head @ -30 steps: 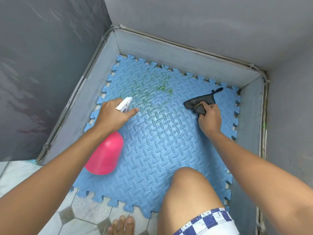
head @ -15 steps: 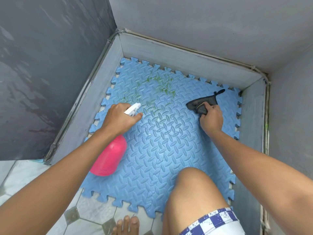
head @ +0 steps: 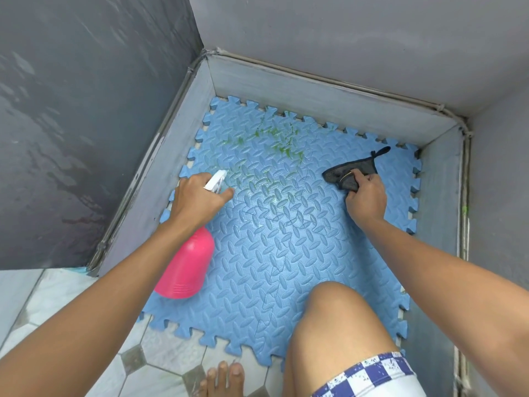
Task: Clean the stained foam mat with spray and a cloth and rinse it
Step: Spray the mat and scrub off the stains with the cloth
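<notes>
A blue interlocking foam mat with a raised diamond tread (head: 286, 253) lies flat in a corner. Its toothed far, left and right edges sit close against a low grey skirting (head: 315, 96), and its near edge lies on pale hexagon floor tiles (head: 57, 296). The middle of the mat between the two hands is bare. A pink plastic spray bottle with a white trigger head (head: 186, 267) is held tilted over the mat's left edge, its long axis running from the base near the person to the nozzle, which points towards the green smears (head: 283, 144) on the far part of the mat. The left hand (head: 194, 199) wraps its fingers round the bottle neck, forefinger stretched forward under the head. The right hand (head: 366, 199), fingers curled, grips a dark grey cloth (head: 349, 173) against the mat's right side – well apart from the smears.
</notes>
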`<state>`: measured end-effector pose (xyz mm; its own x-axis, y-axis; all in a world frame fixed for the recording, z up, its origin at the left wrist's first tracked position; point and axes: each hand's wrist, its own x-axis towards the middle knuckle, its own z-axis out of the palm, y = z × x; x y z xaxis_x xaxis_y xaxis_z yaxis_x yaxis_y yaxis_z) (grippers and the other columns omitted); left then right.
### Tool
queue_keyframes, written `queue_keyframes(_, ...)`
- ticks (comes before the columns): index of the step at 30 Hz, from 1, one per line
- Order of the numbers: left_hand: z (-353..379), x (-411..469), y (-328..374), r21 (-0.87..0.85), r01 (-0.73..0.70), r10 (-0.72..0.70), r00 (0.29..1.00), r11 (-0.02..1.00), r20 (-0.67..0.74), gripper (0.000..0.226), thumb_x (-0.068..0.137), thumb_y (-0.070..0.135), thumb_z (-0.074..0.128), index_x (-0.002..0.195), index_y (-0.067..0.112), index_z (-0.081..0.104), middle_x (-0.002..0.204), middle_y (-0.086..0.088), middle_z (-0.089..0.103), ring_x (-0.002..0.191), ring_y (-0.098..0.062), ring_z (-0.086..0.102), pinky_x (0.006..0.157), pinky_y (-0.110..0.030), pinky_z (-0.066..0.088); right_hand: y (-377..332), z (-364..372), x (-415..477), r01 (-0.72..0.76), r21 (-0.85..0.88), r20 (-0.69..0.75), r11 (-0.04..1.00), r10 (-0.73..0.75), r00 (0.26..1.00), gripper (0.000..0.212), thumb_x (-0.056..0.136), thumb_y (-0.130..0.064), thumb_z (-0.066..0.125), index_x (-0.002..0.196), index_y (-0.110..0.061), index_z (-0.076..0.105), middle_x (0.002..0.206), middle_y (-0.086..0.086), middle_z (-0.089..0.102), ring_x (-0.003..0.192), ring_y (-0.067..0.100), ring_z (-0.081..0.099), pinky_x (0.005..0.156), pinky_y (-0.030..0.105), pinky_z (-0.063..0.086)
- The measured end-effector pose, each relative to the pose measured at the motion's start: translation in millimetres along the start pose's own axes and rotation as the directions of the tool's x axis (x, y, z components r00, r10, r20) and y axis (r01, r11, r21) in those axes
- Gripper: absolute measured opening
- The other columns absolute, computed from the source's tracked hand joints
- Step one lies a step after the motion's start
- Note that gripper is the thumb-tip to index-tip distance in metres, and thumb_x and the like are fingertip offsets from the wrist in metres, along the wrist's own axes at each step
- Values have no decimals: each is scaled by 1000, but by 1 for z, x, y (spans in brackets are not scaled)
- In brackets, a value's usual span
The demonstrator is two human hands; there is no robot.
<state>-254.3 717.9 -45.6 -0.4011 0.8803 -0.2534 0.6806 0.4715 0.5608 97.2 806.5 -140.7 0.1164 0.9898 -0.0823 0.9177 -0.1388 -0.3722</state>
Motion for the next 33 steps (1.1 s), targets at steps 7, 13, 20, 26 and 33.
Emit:
queue_keyframes(7, -3, 15, 20, -69, -45, 41, 997, 997, -60, 55, 80, 46, 80, 57, 15, 41, 53, -7, 50, 61, -35, 52, 59, -38, 39, -3, 0, -1, -14, -4, 4, 1000, 14, 1000, 58, 88, -3, 57, 145, -16, 51, 124, 18, 52, 116, 36, 50, 99, 46, 45)
queue_keyframes(13, 4, 32, 35, -86, -56, 60, 997, 995, 49, 47, 76, 51, 85, 70, 17, 53, 63, 3, 54, 60, -17, 51, 54, -31, 37, -3, -1, -1, -28, 3, 15, 1000, 28, 999, 59, 88, -3, 56, 144, -17, 51, 126, 17, 51, 119, 34, 50, 99, 45, 46)
queue_keyframes(20, 12, 25, 37, -63, -147, 152, 984, 987, 96, 53, 74, 52, 86, 60, 17, 49, 57, 0, 50, 55, -18, 47, 54, -33, 33, -5, -5, -2, -36, 10, 32, 999, 36, 999, 59, 88, -3, 56, 146, -18, 50, 127, 16, 51, 119, 33, 49, 100, 45, 46)
queue_keyframes(26, -2, 26, 31, -66, -84, 100, 953, 994, 285, 50, 73, 47, 88, 61, 8, 60, 51, -1, 64, 45, -11, 50, 56, -28, 40, -5, -10, 8, -67, 65, 64, 996, 62, 996, 54, 89, -5, 52, 141, -22, 55, 125, 16, 54, 113, 33, 55, 91, 40, 48)
queue_keyframes(33, -3, -2, -15, -5, -12, 13, 924, 1000, 383, 56, 69, 48, 93, 71, 5, 57, 63, -14, 61, 53, -27, 57, 52, -42, 55, -29, -3, 24, -98, 112, 30, 989, 95, 995, 44, 90, -7, 51, 127, -25, 63, 121, 14, 53, 108, 33, 56, 78, 35, 44)
